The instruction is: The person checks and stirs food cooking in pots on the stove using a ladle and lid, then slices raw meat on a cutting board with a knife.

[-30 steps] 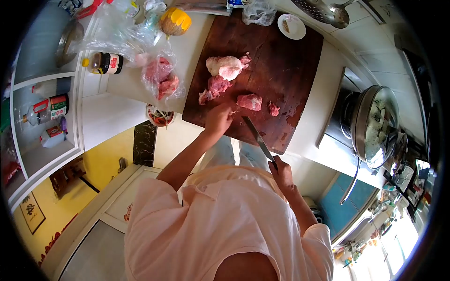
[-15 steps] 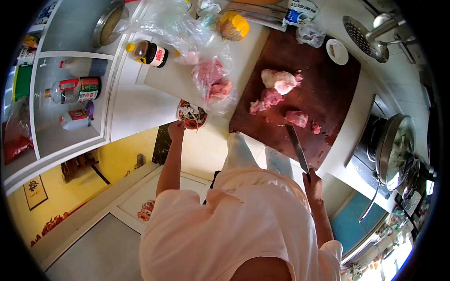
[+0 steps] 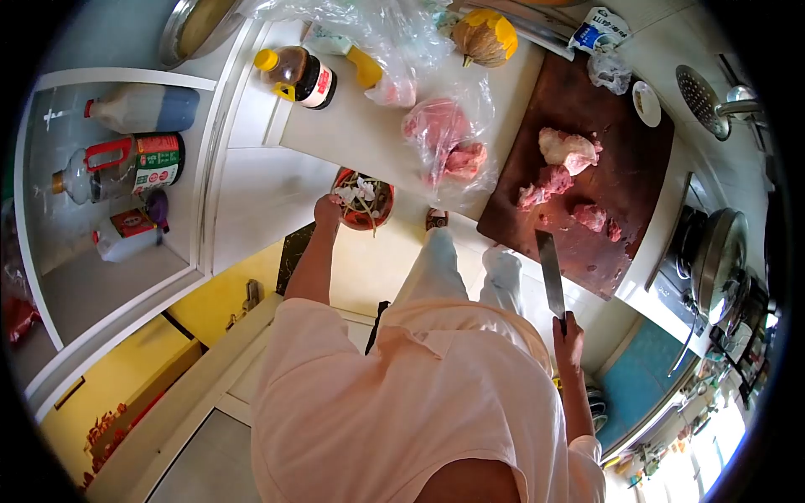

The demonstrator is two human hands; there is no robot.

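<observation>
My right hand (image 3: 568, 339) is wrapped round the dark handle of a knife (image 3: 550, 272), its wide blade pointing up near the board's lower edge. At the left rim of a red bin (image 3: 366, 220) with scraps in it is my left hand (image 3: 328, 211), its fingers bunched; what they hold, if anything, is too small to make out. On the dark cutting board (image 3: 520, 159) lie a large pale piece of meat (image 3: 568, 151), a redder piece (image 3: 547, 186) touching it, a smaller chunk (image 3: 589, 217) and a little scrap (image 3: 615, 230).
Bagged meat (image 3: 444, 134), a sauce bottle (image 3: 298, 77) and a partly peeled pumpkin (image 3: 486, 38) are on the white counter left of the board. A small white dish (image 3: 646, 104) sits at the board's far right corner. A lidded pan (image 3: 719, 264) stands on the stove at right.
My left hand has gone from the board's lower left edge out to the bin. The knife in my right hand has moved back off the chunk as the view shifted left.
</observation>
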